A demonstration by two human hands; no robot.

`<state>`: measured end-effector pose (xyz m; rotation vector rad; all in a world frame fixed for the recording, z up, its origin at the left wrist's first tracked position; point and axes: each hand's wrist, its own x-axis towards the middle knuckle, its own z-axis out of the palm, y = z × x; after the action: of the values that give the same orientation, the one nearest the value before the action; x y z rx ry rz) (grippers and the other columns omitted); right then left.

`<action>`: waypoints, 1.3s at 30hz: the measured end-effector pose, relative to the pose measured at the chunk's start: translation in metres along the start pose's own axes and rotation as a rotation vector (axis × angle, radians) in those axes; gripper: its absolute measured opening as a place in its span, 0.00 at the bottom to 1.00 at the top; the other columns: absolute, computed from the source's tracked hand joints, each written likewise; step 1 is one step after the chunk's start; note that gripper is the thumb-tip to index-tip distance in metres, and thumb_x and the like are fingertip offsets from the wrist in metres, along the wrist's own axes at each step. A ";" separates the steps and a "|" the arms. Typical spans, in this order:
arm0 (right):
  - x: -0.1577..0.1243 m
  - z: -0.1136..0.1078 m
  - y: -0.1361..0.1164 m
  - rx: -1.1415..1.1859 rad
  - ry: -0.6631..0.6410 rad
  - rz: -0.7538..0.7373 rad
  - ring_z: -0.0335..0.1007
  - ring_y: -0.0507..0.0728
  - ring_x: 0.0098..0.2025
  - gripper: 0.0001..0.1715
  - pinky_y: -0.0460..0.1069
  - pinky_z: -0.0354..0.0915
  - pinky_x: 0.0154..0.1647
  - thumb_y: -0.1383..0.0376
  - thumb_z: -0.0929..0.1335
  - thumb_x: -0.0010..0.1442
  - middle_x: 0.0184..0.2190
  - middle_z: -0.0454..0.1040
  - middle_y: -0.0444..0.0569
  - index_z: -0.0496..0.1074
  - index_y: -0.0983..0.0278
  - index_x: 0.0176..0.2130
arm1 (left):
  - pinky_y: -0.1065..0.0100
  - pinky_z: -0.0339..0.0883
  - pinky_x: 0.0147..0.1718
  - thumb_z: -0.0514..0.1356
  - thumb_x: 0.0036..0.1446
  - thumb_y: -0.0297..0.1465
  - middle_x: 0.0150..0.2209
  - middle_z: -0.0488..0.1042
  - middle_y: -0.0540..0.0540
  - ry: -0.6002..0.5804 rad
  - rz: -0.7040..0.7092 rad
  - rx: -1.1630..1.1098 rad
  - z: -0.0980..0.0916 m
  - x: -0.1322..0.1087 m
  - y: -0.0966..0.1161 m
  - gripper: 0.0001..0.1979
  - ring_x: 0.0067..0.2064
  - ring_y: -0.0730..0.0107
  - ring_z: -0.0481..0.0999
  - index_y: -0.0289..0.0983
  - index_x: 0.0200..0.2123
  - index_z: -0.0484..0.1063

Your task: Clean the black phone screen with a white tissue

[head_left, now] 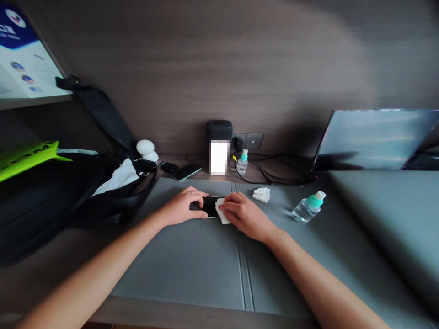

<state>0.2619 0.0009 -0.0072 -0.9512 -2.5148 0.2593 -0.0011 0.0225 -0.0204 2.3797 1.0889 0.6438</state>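
A smartphone with a black screen lies flat on the grey desk mat. My left hand grips its left end, thumb along the near edge and fingers along the far edge. A white tissue is pressed onto the phone's right part under the fingers of my right hand. The right end of the phone is hidden by tissue and hand. To the right of that hand sits a crumpled white tissue. Farther right stands a clear spray bottle with a teal collar.
Behind the mat are a dark phone, a small black object, a black speaker, a second spray bottle and black cables. A black bag fills the left side. A monitor stands at right.
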 end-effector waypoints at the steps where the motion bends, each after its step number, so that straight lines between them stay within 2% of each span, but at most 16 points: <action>1: 0.001 0.001 0.000 -0.001 0.006 -0.006 0.67 0.59 0.46 0.13 0.54 0.66 0.49 0.67 0.63 0.67 0.42 0.71 0.52 0.75 0.60 0.47 | 0.53 0.63 0.55 0.69 0.53 0.37 0.55 0.74 0.49 0.003 0.001 0.003 0.000 0.000 0.000 0.11 0.56 0.57 0.69 0.41 0.29 0.70; 7: 0.001 -0.002 0.006 -0.040 0.033 0.100 0.67 0.58 0.42 0.13 0.54 0.67 0.45 0.71 0.62 0.66 0.39 0.72 0.53 0.76 0.62 0.43 | 0.53 0.63 0.55 0.68 0.54 0.37 0.56 0.74 0.50 0.002 0.010 -0.005 -0.001 0.000 0.000 0.10 0.56 0.58 0.69 0.41 0.30 0.70; 13: 0.002 0.001 0.001 0.002 0.023 0.007 0.67 0.59 0.45 0.12 0.54 0.66 0.49 0.67 0.64 0.67 0.42 0.71 0.53 0.76 0.60 0.47 | 0.52 0.62 0.56 0.68 0.53 0.37 0.55 0.74 0.49 0.005 0.001 -0.002 -0.001 0.000 0.002 0.10 0.56 0.57 0.69 0.41 0.29 0.70; 18: 0.002 0.001 0.008 -0.045 0.036 0.138 0.68 0.58 0.42 0.12 0.53 0.66 0.46 0.72 0.65 0.64 0.39 0.72 0.51 0.76 0.62 0.41 | 0.54 0.62 0.55 0.68 0.54 0.37 0.56 0.73 0.50 0.003 0.007 -0.006 -0.001 0.000 0.001 0.10 0.56 0.58 0.69 0.41 0.30 0.70; 24: 0.003 0.004 0.005 -0.026 0.029 0.053 0.67 0.58 0.45 0.10 0.53 0.65 0.49 0.67 0.65 0.66 0.42 0.71 0.52 0.75 0.62 0.45 | 0.53 0.62 0.55 0.68 0.53 0.36 0.55 0.74 0.49 0.007 0.011 0.004 0.000 0.000 -0.001 0.10 0.56 0.57 0.69 0.40 0.30 0.70; 30: 0.001 -0.002 0.004 -0.096 0.009 0.223 0.67 0.57 0.40 0.09 0.51 0.63 0.43 0.73 0.65 0.62 0.35 0.71 0.49 0.74 0.63 0.38 | 0.52 0.62 0.55 0.67 0.55 0.37 0.56 0.74 0.49 0.002 0.022 0.001 -0.001 0.000 0.001 0.10 0.56 0.58 0.69 0.41 0.30 0.70; 35: 0.002 0.002 0.001 -0.070 0.015 0.077 0.66 0.58 0.43 0.09 0.52 0.64 0.46 0.67 0.64 0.66 0.40 0.71 0.52 0.74 0.63 0.43 | 0.52 0.63 0.55 0.68 0.54 0.36 0.55 0.74 0.49 0.002 0.010 0.007 0.000 0.000 0.002 0.10 0.56 0.57 0.69 0.40 0.29 0.69; 39: 0.002 0.000 0.005 -0.137 0.035 0.161 0.66 0.58 0.42 0.09 0.53 0.64 0.46 0.70 0.65 0.64 0.39 0.71 0.52 0.74 0.63 0.42 | 0.52 0.63 0.55 0.67 0.55 0.36 0.56 0.74 0.49 0.007 0.026 0.002 0.000 0.000 0.001 0.09 0.56 0.57 0.69 0.41 0.30 0.70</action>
<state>0.2634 0.0059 -0.0081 -1.2046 -2.4522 0.1188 -0.0007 0.0217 -0.0197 2.3987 1.0639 0.6604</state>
